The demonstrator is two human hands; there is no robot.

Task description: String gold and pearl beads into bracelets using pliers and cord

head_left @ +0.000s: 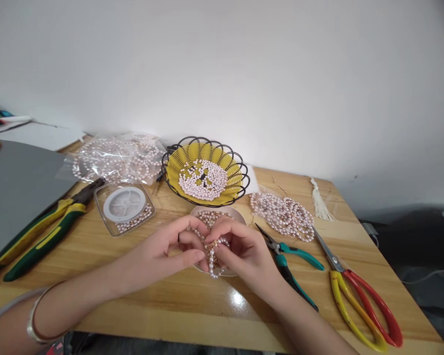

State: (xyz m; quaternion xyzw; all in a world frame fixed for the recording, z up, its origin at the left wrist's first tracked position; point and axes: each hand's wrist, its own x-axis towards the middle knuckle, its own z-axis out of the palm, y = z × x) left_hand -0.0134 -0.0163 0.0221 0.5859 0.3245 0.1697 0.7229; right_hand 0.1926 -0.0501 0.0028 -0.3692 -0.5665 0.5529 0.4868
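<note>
Pale pink pearl beads form a looped strand (212, 256) in front of me, with a small gold-coloured piece near its top. My right hand (240, 246) pinches this bead strand between thumb and fingers. Curled around the strand's left side, my left hand (181, 246) has its fingers against the beads and its thumb a little apart; the exact contact is partly hidden. Below both hands sits a shallow pale dish (240, 214) holding pink and gold-coloured beads. A dark ring is on a left finger.
Behind the dish stands a yellow-black basket (172, 165) of beads. Bagged strands (114, 158), a spool box (125, 204) and green-yellow pliers (59, 222) lie left. Coiled strands (283, 216), teal pliers (288, 261), red-yellow scissors (355, 291) and a white tassel (319, 199) lie right.
</note>
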